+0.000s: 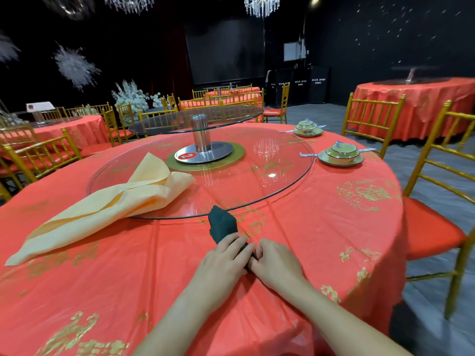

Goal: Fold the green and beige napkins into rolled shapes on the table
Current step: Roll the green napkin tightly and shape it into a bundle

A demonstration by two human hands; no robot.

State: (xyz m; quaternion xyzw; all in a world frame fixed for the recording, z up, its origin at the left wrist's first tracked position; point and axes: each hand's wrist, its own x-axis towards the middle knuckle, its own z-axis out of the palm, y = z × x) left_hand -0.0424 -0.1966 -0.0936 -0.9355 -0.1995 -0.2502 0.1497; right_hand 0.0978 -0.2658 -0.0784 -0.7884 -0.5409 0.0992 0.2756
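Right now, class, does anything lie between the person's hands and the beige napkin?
Nothing visible. The left hand and right hand grip the green napkin; only red tablecloth separates them from the beige napkin, lying to the left with its far end on the glass turntable.

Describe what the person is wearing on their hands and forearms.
Nothing is worn on the left hand or right hand: no gloves, rings, watch or bracelets. Both forearms are bare to the frame's bottom edge, with no sleeves in view.
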